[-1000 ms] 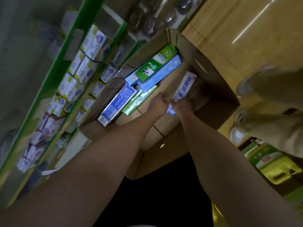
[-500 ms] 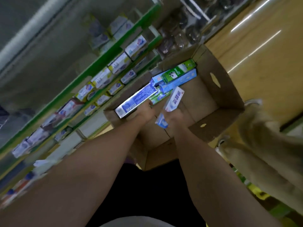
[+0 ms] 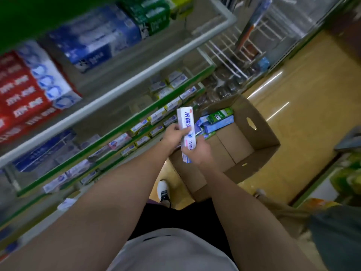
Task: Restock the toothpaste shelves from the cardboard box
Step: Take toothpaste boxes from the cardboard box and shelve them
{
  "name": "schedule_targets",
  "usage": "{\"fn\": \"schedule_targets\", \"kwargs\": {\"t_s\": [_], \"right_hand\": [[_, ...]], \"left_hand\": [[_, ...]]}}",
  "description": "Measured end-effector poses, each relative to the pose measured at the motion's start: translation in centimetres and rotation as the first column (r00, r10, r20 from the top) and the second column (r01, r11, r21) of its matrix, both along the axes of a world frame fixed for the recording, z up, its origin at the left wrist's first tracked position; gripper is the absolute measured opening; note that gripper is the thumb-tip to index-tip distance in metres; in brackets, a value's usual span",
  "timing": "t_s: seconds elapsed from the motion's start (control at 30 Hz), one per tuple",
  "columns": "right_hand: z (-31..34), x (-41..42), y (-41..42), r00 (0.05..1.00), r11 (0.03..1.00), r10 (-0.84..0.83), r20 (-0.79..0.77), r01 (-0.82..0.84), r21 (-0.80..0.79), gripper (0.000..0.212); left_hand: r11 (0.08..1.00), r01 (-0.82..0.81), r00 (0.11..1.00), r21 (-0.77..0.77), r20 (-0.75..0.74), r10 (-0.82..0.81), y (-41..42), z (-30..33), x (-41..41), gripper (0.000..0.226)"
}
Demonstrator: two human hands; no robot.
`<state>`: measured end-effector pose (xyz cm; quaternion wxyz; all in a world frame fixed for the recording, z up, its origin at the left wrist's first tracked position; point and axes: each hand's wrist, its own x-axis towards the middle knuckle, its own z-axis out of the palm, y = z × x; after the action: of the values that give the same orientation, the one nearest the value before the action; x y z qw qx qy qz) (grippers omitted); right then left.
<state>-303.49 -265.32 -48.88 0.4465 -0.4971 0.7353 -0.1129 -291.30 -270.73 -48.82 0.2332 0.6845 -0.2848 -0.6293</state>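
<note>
A white toothpaste box (image 3: 185, 122) with blue lettering stands nearly upright above the open cardboard box (image 3: 259, 133). My left hand (image 3: 174, 134) grips its middle from the left. My right hand (image 3: 200, 152) holds its lower end. Inside the cardboard box, at its far end, lie a green toothpaste box (image 3: 219, 115) and several blue ones (image 3: 218, 125). The toothpaste shelves (image 3: 136, 122) with green edges run along the left, lined with small boxes.
Upper shelves on the left carry red packs (image 3: 23, 94) and blue packs (image 3: 97, 40). A white wire rack (image 3: 242, 49) stands behind the box. My white shoe (image 3: 164, 190) is on the tan floor. Another person's leg (image 3: 293, 214) is at the right.
The white toothpaste box has been lifted out of the cardboard box and turned upright. My left hand has joined the right on it. The view has risen toward the shelves.
</note>
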Motion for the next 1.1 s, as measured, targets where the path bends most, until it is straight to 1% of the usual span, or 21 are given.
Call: {"fn": "schedule_targets", "kwargs": {"t_s": [0.07,0.13,0.23,0.33,0.4,0.5,0.57,0.63,0.73,0.8,0.93,1.03,1.1], "right_hand": [[2.0,1.3,-0.1,0.998,0.997,0.057,-0.026,-0.058,-0.056,0.040],[3.6,2.6,-0.4,0.995,0.990,0.090,-0.053,-0.095,-0.103,0.043],[5.5,4.0,-0.7,0.994,0.984,0.092,-0.052,-0.099,-0.145,0.046],[6.4,5.2,-0.4,0.994,0.982,0.096,-0.051,-0.103,-0.160,0.052],[6.8,5.9,0.3,0.994,0.984,0.100,-0.037,-0.104,-0.144,0.057],[7.0,6.5,1.5,0.997,0.991,0.073,-0.034,-0.077,-0.109,0.057],[7.2,7.1,2.1,0.997,0.996,0.048,-0.066,-0.053,-0.076,0.058],[7.6,8.0,2.5,0.996,0.998,0.021,-0.086,-0.026,-0.056,0.059],[8.5,9.7,2.7,0.998,0.997,-0.036,-0.057,0.033,-0.066,0.055],[9.1,11.0,2.7,0.995,0.992,-0.077,-0.062,0.071,-0.101,0.056],[10.0,14.0,2.6,0.986,0.983,-0.151,-0.063,0.143,-0.116,0.054],[10.7,16.1,2.0,0.979,0.974,-0.191,-0.073,0.180,-0.139,0.053],[10.8,17.1,2.0,0.973,0.968,-0.210,-0.099,0.192,-0.160,0.051]], "left_hand": [[0.993,-0.110,0.993,-0.045,-0.056,0.107,0.0,1.6,1.2,0.029],[0.979,-0.198,0.975,-0.057,-0.119,0.190,0.0,3.3,2.5,0.028],[0.963,-0.257,0.956,-0.086,-0.171,0.240,0.2,6.2,3.9,0.030],[0.957,-0.247,0.960,-0.152,-0.172,0.220,1.1,8.8,4.6,0.036],[0.954,-0.238,0.965,-0.184,-0.158,0.210,2.0,9.8,5.2,0.037],[0.937,-0.262,0.959,-0.229,-0.167,0.228,3.4,10.5,6.1,0.037],[0.930,-0.268,0.955,-0.251,-0.198,0.222,4.2,10.9,6.8,0.037],[0.930,-0.252,0.959,-0.269,-0.197,0.202,4.9,11.5,7.5,0.037],[0.921,-0.245,0.956,-0.304,-0.234,0.177,4.9,12.3,9.0,0.036],[0.925,-0.234,0.952,-0.300,-0.265,0.154,4.6,13.1,10.2,0.034],[0.940,-0.187,0.958,-0.285,-0.265,0.110,3.6,13.6,12.9,0.034],[0.955,-0.198,0.935,-0.220,-0.334,0.117,2.6,13.5,14.9,0.036],[0.963,-0.183,0.929,-0.197,-0.355,0.105,2.4,13.3,15.9,0.031]]}}
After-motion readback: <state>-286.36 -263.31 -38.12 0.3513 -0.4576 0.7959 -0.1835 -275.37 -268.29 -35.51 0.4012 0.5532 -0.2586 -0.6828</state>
